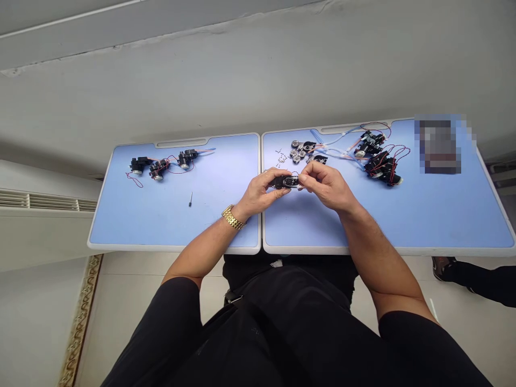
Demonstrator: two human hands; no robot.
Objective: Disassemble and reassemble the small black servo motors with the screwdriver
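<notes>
Seen from above, a small black assembly is held between two bare hands over the right-hand blue tabletop, just right of the seam between two tables. The left hand is partly closed, thumb below and fingers above, gripping the assembly's left end. The right hand pinches at its other end, thumb and forefinger almost together; whether a wire or a small piece is between them is too small to tell.

To do this well, the left grip would best stay firm and level — a support for the right hand's fine work — while the right fingertips press lightly, keeping any thin wire from being trapped or tugged.

No tray or box shows around the loose pieces: tiny scattered parts and round silver parts lie directly on the blue surface, beyond the hands — easy, I judge, to knock with a sleeve or finger. Wired black units lie farther right. A blurred patch at far right hides its contents.
</notes>
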